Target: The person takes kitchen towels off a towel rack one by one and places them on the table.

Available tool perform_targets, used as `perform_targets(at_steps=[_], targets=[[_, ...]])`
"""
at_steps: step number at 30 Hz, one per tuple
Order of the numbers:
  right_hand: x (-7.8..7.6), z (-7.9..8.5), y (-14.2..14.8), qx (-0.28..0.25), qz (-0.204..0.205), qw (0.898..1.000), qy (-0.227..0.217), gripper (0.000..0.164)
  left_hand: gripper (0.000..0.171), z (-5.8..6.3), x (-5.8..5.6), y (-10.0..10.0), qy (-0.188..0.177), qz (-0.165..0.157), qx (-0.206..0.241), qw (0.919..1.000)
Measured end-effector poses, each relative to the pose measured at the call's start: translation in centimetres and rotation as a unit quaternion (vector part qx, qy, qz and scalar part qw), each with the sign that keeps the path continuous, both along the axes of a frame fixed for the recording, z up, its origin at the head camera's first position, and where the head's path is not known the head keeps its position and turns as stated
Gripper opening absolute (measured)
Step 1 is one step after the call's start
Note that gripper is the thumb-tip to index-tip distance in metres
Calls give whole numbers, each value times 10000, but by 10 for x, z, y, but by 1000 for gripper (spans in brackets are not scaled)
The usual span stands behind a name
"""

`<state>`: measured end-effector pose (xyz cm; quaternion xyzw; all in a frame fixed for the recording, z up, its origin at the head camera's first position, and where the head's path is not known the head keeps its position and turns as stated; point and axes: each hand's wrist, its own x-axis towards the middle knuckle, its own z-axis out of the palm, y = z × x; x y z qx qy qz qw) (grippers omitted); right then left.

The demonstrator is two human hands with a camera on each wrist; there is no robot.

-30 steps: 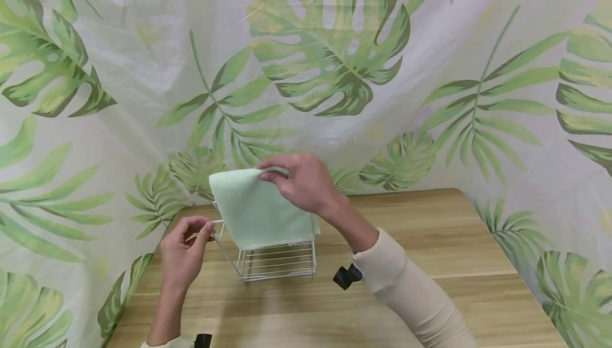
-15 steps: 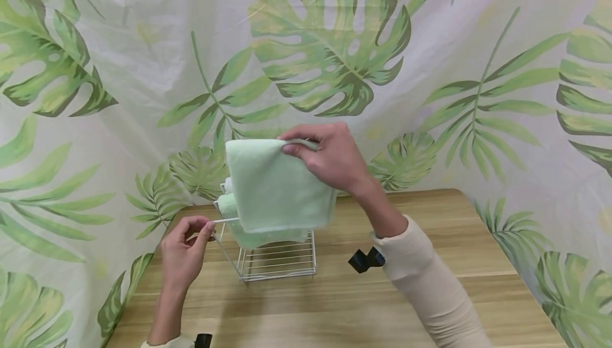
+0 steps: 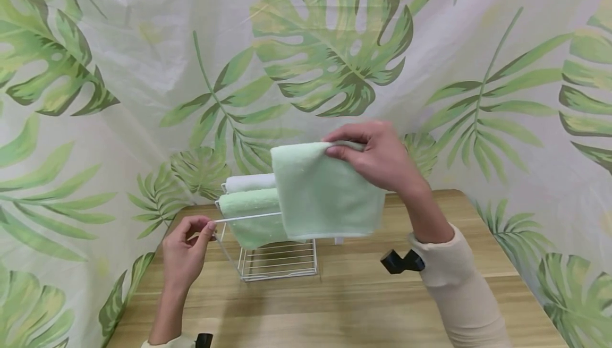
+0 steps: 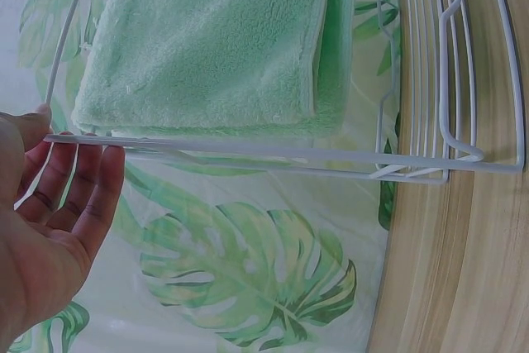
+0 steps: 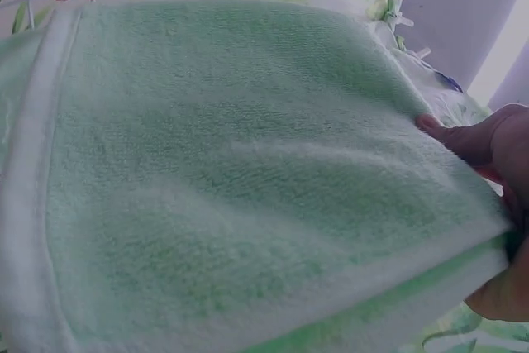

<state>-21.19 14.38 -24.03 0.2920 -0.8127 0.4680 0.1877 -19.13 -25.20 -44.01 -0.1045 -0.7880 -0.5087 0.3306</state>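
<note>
Shifting right: the right hand (image 3: 382, 154) has carried the held towel (image 3: 330, 194), pale green and folded, from left of center to the middle of the head frame, just right of center. 1.0 s ago it sat lower and hid most of what hangs on the rack (image 3: 279, 277); 0.5 s ago it was up, but further left. Now the rear green towel (image 3: 253, 204) and, behind it, the white towel (image 3: 251, 182) both show at their left parts, each over its own bar, left of center. Left stretch of the front bar (image 3: 248, 217) is uncovered too; right end is behind the held towel. My read: held towel is now separate from the other 2, and that bar is at least partly free. Can't tell if cloth touches bar on the hidden side. Right hand is clamped on the towel's top edge, thumb on the near face. Left hand (image 3: 184, 249), lower left, hasn't moved: thumb and fingertips pinch the front bar's left end, confirmed in the left wrist view. Rack stands on the wood table (image 3: 406, 300). Brands/labels: no readable writing anywhere. Small pale tab (image 3: 338, 240) under the held towel's hem could be a label; too small to tell.
</note>
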Motion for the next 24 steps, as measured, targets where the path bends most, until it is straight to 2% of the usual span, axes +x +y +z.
perform_targets(at_steps=[10,14,19,24], targets=[[14,-23,48,-169,-516,9984,-176,12,7,1,0,0,53,-58,100,9999],[21,-33,66,-61,-693,9971,-297,12,7,0,0,0,66,-59,100,9999],[24,-52,79,180,-621,9973,-343,11,7,0,0,-1,38,-18,84,10000],[23,-79,84,191,-379,9968,-682,11,10,-2,-1,-2,44,5,68,10000]])
